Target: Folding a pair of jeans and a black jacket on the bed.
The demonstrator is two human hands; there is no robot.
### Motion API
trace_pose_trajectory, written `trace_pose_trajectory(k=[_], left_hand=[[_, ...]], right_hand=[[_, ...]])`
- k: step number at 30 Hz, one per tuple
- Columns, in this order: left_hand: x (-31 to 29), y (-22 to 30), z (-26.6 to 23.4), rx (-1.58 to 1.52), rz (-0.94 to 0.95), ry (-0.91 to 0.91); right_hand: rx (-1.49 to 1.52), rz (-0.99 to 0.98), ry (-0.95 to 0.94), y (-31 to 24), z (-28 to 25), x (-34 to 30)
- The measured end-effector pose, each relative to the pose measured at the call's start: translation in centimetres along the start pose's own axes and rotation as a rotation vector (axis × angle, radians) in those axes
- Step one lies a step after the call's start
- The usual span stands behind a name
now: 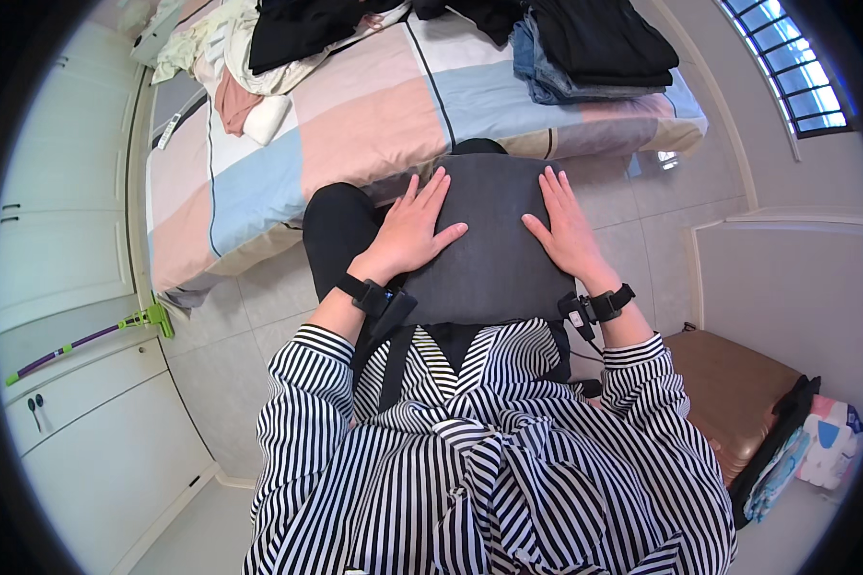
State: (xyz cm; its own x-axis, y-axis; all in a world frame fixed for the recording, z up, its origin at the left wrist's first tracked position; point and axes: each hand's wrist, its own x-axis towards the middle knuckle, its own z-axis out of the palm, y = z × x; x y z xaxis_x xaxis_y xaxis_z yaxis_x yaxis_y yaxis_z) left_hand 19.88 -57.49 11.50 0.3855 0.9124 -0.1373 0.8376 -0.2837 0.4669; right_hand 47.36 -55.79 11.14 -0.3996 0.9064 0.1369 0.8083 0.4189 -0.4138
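A flat, dark grey, roughly rectangular piece (489, 240) with rounded edges lies across my lap. It could be folded cloth or a padded panel; I cannot tell which. My left hand (415, 228) rests on its left side, fingers extended and thumb out towards the middle. On the opposite side, my right hand (563, 230) lies with its fingers stretched along the far right edge. Both hands are open and grip nothing. Black devices are strapped to my wrists.
Ahead stands a bed with a checked cover (345, 139). Folded jeans (542, 72) and black clothes (604, 43) are stacked on it; loose clothes (230, 57) lie at its left. White cabinets (67, 230) and a green-purple mop (91, 337) are left, a brown suitcase (738, 393) right.
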Motion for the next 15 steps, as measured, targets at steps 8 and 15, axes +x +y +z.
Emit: trace_pose_trajectory(k=[8,15], left_hand=[[-5.8,1.6,0.2,0.054,0.085,-0.08],[-11.3,1.8,0.9,-0.048,0.022,-0.117]], right_hand=[[-0.053,-0.037,-0.118,-1.8,-0.1,-4.6],[0.026,-0.023,-0.193,-3.9,-1.5,-8.4]])
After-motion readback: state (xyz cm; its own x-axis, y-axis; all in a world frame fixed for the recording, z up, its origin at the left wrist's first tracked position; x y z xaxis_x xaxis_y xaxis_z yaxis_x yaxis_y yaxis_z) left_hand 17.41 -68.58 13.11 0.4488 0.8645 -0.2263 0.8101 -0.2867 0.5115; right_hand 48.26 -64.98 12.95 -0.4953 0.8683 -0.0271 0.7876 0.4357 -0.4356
